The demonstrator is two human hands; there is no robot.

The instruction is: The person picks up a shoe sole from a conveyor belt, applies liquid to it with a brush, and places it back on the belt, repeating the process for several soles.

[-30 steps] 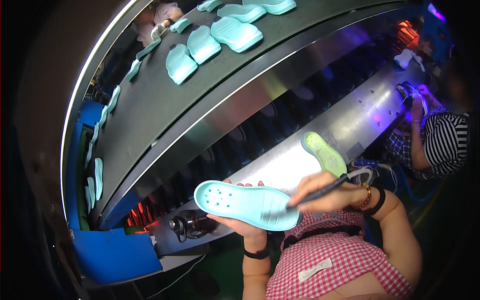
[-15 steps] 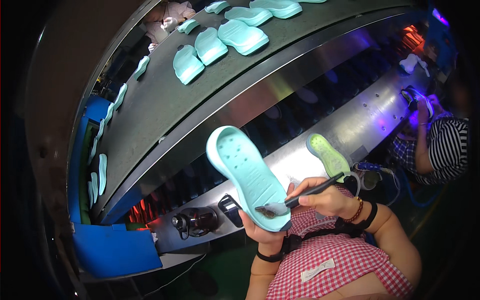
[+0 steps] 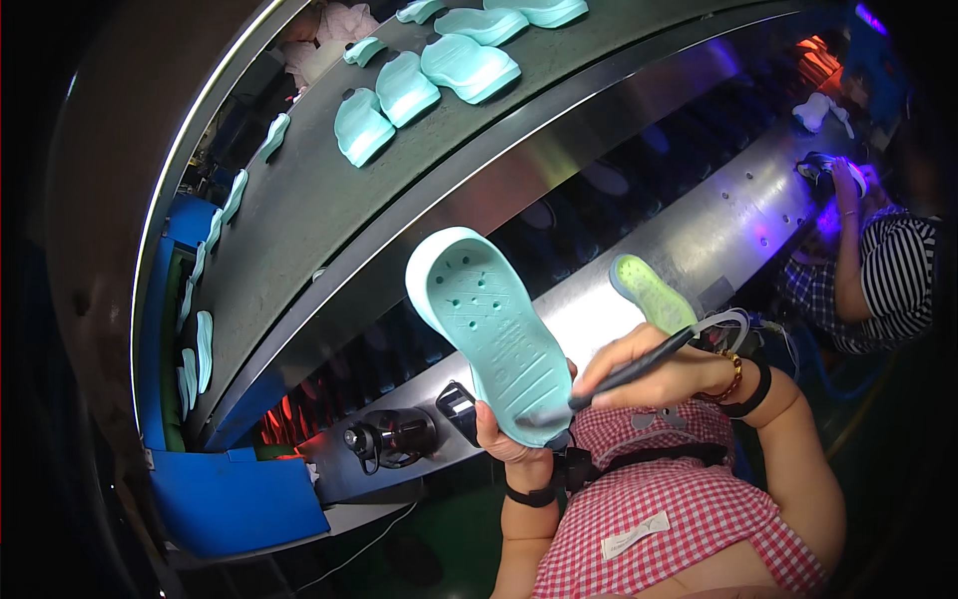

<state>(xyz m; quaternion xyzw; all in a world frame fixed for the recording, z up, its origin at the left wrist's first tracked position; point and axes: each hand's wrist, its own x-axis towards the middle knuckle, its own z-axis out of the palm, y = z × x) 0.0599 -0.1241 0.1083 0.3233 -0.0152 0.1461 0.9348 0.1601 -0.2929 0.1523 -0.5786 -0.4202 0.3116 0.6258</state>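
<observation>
A turquoise shoe sole [image 3: 489, 324] is held up in front of me, its holed end pointing up and away. My left hand [image 3: 511, 439] grips its near end from below, thumb along the left edge. In my right hand [image 3: 664, 377] is a black-handled brush [image 3: 631, 369], with a pale tube [image 3: 723, 317] running from its rear end. The brush's bristles [image 3: 547, 414] press on the inner face of the sole near my left hand; motion smears them. A lime-green sole [image 3: 654, 290] lies on the metal ledge beyond my right hand.
A dark conveyor belt [image 3: 269, 265] carries several turquoise soles [image 3: 469, 68]. On the metal ledge [image 3: 369, 479] stand a dark bottle [image 3: 404, 437] and a phone-like black device [image 3: 459, 411]. A blue box [image 3: 235, 504] is at left. Another person [image 3: 868, 270] works at right.
The held sole has shifted slightly up and left, its inner face turned more toward me. My right hand has risen and swung the brush. A dark wet patch under the bristles no longer shows.
</observation>
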